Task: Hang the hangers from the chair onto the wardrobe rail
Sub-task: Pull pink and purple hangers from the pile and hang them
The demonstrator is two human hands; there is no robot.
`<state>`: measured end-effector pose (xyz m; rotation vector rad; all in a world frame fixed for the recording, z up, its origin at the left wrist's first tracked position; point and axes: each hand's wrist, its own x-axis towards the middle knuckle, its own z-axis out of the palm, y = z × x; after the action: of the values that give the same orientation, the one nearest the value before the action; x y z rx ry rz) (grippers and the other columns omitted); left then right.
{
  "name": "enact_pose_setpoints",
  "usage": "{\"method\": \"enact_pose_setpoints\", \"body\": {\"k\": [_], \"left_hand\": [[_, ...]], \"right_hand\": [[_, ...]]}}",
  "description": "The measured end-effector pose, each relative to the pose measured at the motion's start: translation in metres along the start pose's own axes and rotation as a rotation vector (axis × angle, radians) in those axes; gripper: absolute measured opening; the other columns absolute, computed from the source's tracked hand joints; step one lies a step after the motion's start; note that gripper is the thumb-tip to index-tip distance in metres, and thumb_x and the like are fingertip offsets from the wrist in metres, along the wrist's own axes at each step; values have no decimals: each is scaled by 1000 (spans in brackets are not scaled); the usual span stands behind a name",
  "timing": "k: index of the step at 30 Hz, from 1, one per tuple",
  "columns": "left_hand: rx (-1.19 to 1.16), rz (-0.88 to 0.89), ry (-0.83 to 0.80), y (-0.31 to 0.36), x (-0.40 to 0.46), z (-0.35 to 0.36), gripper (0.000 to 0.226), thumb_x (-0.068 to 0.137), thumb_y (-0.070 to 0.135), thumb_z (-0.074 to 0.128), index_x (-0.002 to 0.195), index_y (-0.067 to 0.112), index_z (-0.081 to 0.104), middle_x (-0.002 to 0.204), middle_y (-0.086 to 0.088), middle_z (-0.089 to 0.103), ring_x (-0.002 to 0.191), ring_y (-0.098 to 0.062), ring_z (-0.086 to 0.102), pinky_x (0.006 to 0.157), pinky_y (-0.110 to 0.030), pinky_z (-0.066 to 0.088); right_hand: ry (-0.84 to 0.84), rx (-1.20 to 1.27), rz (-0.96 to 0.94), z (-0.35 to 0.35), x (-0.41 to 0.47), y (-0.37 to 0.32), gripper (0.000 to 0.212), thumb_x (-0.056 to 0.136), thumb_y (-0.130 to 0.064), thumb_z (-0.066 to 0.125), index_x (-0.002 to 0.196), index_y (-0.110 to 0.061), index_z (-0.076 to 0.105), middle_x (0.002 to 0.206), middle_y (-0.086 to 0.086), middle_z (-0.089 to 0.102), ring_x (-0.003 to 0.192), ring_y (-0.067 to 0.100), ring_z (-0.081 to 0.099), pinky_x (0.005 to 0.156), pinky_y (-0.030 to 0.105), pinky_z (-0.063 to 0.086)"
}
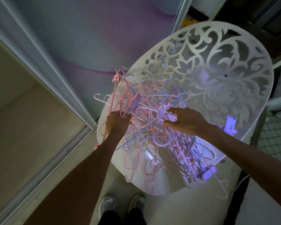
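Observation:
A tangled pile of pink, blue and white plastic hangers fills the seat of a white chair with an ornate cut-out back. At the pile's left edge my left hand grips a bunch of pink hangers by their lower parts. Their hooks stick up toward the wardrobe door. My right hand lies over the middle of the pile, thumb and fingers pinching a pale hanger piece. The wardrobe rail is out of view.
A sliding wardrobe door with a purple pattern stands behind the chair, its floor track running down the left. The open wardrobe interior lies at the left. Two loose clip pieces rest on the chair's right edge. My shoes are below.

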<state>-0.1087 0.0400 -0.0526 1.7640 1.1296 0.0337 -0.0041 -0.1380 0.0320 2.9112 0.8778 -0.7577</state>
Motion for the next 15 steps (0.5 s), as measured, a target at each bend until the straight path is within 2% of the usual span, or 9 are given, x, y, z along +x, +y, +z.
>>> {"method": "enact_pose_setpoints", "body": {"k": [3, 7, 9, 12, 15], "left_hand": [[-87, -62, -34, -3, 1, -5, 23, 77, 33, 70, 90, 15, 76, 80, -6, 76, 75, -20, 70, 78, -36, 57], [-157, -85, -103, -3, 9, -9, 12, 66, 35, 76, 67, 24, 72, 68, -2, 75, 74, -20, 72, 80, -45, 57], [-134, -83, -103, -1, 15, -10, 14, 65, 36, 73, 70, 23, 73, 74, -4, 74, 77, -24, 71, 81, -44, 57], [-106, -74, -97, 1, 23, -10, 10, 74, 30, 73, 76, 21, 72, 80, -6, 74, 81, -26, 71, 81, -43, 57], [-127, -45, -123, -3, 28, -12, 13, 72, 31, 77, 72, 24, 66, 74, 1, 73, 75, -21, 72, 81, -40, 57]], "right_hand": [[23, -81, -35, 0, 6, 1, 52, 83, -56, 53, 129, -33, 48, 126, 3, 60, 116, 28, 55, 94, 34, 42], [68, -260, -166, 2, 11, 9, 57, 82, -60, 53, 132, -36, 43, 122, 2, 62, 113, 26, 58, 89, 33, 44], [46, -296, -215, 3, 9, 17, 58, 82, -62, 52, 133, -38, 42, 121, -2, 62, 113, 22, 59, 86, 31, 45], [27, -294, -242, -1, 3, 33, 58, 79, -59, 57, 133, -43, 42, 121, -7, 60, 113, 16, 58, 84, 27, 44], [43, -246, -212, -8, -5, 50, 56, 78, -55, 61, 131, -47, 44, 120, -9, 62, 114, 15, 57, 81, 24, 42]]}}
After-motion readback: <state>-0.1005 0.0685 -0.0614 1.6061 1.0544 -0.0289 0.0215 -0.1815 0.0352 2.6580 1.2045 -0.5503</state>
